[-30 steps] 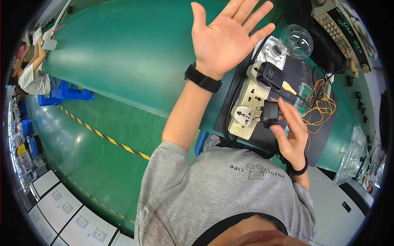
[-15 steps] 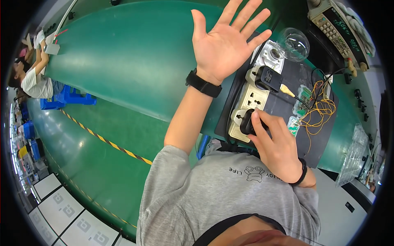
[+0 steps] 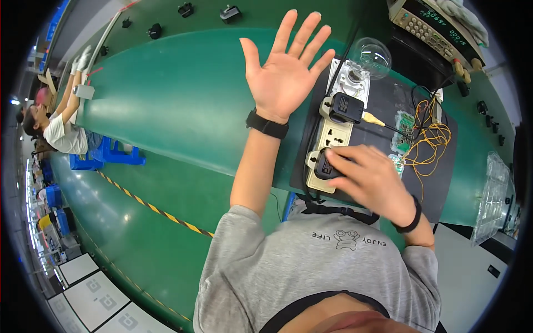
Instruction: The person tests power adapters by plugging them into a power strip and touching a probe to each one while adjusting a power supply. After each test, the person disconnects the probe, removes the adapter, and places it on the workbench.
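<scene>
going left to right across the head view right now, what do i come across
blue stool, open left hand, lower black adapter, right hand, yellow-orange wires, clear plastic packaging

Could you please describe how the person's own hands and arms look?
The short sleeves are heather grey. The left hand is ungloved, with a broad black wrist strap; the right hand is ungloved too, with a slimmer black wristband.
</scene>
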`<action>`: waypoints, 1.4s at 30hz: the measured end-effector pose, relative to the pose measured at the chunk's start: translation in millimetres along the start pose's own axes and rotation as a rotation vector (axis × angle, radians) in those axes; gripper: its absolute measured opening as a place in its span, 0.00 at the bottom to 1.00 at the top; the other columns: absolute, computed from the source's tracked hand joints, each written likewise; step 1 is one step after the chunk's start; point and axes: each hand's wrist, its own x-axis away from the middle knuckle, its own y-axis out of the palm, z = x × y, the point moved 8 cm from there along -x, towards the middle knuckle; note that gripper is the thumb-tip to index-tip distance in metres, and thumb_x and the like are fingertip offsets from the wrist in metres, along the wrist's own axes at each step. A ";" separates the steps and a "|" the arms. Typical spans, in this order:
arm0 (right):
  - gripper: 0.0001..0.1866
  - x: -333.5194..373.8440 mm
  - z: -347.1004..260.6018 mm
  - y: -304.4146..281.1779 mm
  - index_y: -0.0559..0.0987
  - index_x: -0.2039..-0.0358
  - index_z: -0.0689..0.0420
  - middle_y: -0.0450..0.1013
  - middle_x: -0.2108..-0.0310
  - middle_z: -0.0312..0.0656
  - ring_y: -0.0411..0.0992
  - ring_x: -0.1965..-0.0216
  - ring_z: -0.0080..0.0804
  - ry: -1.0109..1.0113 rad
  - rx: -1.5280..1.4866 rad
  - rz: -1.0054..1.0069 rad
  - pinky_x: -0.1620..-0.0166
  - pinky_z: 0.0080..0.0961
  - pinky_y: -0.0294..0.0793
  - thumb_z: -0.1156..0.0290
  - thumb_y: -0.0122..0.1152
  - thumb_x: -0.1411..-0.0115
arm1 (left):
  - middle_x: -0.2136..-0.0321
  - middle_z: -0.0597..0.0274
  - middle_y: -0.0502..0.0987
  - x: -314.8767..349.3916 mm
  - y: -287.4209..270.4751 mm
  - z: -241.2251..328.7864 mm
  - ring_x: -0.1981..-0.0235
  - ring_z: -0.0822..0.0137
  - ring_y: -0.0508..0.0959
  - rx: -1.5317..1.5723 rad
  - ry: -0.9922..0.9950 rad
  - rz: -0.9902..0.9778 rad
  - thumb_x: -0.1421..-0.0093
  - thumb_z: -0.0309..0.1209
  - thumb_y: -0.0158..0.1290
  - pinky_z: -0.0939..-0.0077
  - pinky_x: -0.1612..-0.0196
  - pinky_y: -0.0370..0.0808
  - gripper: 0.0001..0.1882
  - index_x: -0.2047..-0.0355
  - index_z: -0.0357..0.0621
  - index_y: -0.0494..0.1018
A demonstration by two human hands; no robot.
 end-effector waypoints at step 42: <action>0.09 72.0 26.8 -10.2 0.79 0.68 0.58 0.70 0.82 0.34 0.68 0.76 0.27 0.257 0.128 0.374 0.50 0.36 0.59 0.76 0.64 0.53 | 0.57 0.52 0.68 12.1 -37.3 17.6 0.55 0.54 0.70 -2.411 0.072 0.277 0.55 0.35 0.64 0.65 0.54 0.69 0.23 0.59 0.39 0.72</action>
